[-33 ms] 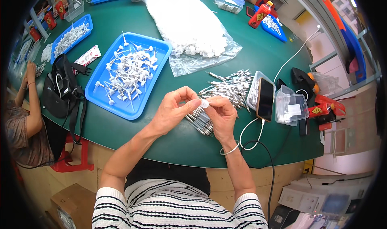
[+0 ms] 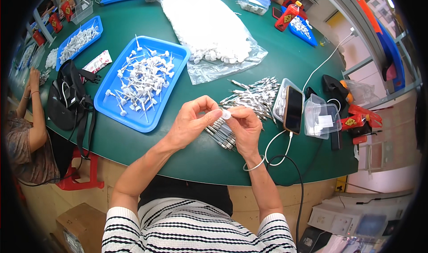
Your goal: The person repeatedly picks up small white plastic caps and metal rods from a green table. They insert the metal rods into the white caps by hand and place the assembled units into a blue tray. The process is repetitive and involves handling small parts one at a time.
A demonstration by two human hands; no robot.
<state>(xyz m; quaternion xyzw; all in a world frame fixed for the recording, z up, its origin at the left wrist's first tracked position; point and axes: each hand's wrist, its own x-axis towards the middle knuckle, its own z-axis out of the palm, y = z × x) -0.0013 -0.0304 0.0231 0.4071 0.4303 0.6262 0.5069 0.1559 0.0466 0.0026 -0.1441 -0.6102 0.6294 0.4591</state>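
Note:
Over the near side of the table, my left hand (image 2: 195, 120) and my right hand (image 2: 247, 129) meet with fingertips closed on a small white round cap (image 2: 226, 114). Whether a thin rod is fixed to the cap is hidden by the fingers. Beneath my hands lies a row of slim grey-and-metal rods (image 2: 220, 134), partly covered. Just beyond my right hand spreads a loose pile of similar rods (image 2: 256, 95). To the left, a blue tray (image 2: 106, 102) holds many white caps with thin metal shafts (image 2: 145, 81).
A large clear bag of white caps (image 2: 209, 26) lies at the far middle. On the right, a phone (image 2: 293, 109) leans on a clear plastic box (image 2: 280, 102), with cables (image 2: 273, 160) beside it. A black bag (image 2: 67, 97) sits left, near another person's arm (image 2: 36, 115).

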